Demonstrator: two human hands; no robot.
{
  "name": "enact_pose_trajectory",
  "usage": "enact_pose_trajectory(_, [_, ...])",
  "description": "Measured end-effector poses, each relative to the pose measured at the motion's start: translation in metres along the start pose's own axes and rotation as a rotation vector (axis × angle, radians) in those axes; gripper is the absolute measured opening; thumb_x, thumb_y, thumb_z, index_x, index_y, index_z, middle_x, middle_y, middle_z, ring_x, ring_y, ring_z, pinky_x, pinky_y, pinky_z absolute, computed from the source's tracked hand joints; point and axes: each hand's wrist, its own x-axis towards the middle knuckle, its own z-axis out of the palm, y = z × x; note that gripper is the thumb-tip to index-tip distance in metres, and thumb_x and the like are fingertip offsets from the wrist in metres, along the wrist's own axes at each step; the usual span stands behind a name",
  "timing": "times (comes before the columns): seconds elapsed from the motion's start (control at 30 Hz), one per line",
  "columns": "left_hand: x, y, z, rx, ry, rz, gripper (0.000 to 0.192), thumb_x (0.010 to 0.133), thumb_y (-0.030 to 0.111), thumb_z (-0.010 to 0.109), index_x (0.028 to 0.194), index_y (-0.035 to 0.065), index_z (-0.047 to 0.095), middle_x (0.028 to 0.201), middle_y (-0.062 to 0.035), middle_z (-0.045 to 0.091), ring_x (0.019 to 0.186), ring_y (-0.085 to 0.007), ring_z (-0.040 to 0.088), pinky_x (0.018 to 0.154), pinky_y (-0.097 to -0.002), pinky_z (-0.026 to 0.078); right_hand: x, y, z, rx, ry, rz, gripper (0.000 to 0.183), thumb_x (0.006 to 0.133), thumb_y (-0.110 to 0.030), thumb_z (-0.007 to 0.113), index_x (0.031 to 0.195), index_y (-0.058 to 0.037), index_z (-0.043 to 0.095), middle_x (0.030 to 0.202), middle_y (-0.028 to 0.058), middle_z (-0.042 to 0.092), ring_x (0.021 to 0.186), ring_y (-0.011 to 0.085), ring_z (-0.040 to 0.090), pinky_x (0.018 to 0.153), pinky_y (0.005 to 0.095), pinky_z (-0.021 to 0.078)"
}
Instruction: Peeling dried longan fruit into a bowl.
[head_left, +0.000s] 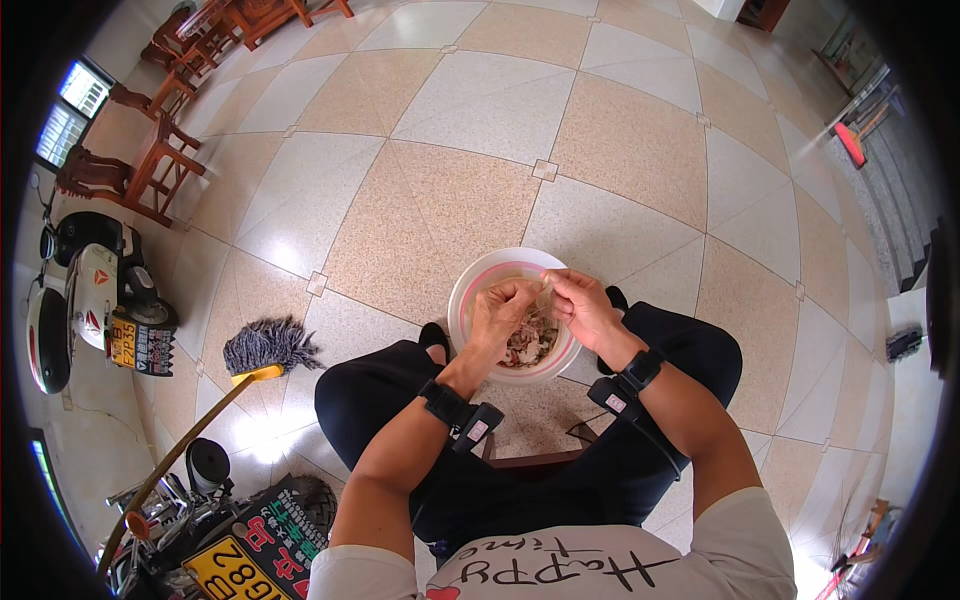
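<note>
A white basin with a pink ring inside (463, 360) stands on the tiled floor between the person's feet. In it lies a heap of small pale, reddish and dark pieces (531, 346), too small to name. Above the basin, my left hand (501, 315) and my right hand (581, 304) meet at their fingertips. Between them they pinch a small, thin, pale piece, perhaps a stem or sprout. Both wrists carry black straps with small devices. The fingers partly hide the basin's contents.
A mop with a grey string head (270, 346) lies at the left, near a parked white scooter (97, 296) and a motorcycle (217, 525). Carved wooden chairs (150, 161) line the upper left. A red broom (850, 144) is by the steps (892, 202) at the right.
</note>
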Motion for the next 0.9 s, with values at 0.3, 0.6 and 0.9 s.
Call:
enact_pose_trajectory(0.3, [0.0,0.0,0.002,0.029,0.053,0.038,0.019,0.08,0.016,0.059,0.068,0.0009,0.062,0.062,0.0034,0.055,0.055,-0.0023,0.044,0.048,-0.019,0.035,0.0,0.002,-0.001,-0.059,-0.022,-0.002,0.014,0.083,-0.016,0.056,0.088,-0.0035,0.061,0.065,-0.0056,0.048,0.049,0.0024,0.033,0.044,0.0178,0.0269])
enact_pose_trajectory(0.6, [0.005,-0.012,0.0,0.045,0.068,0.014,0.013,0.08,0.016,0.059,0.077,0.0045,0.064,0.054,0.0053,0.049,0.043,-0.0012,0.034,0.04,-0.0177,0.027,0.001,0.002,-0.002,0.039,-0.049,0.009,0.015,0.083,-0.016,0.056,0.09,-0.0043,0.06,0.068,-0.0051,0.049,0.05,0.0023,0.034,0.045,0.0173,0.0278])
enact_pose_trajectory(0.9, [0.002,-0.006,0.001,-0.061,-0.016,-0.068,0.015,0.081,0.017,0.058,0.087,0.0044,0.064,0.054,0.0062,0.046,0.043,-0.0023,0.032,0.04,-0.018,0.024,0.001,0.002,-0.002,0.025,-0.038,-0.003,0.015,0.083,-0.016,0.057,0.09,-0.0038,0.06,0.07,-0.0037,0.052,0.051,0.0019,0.035,0.045,0.0169,0.0286])
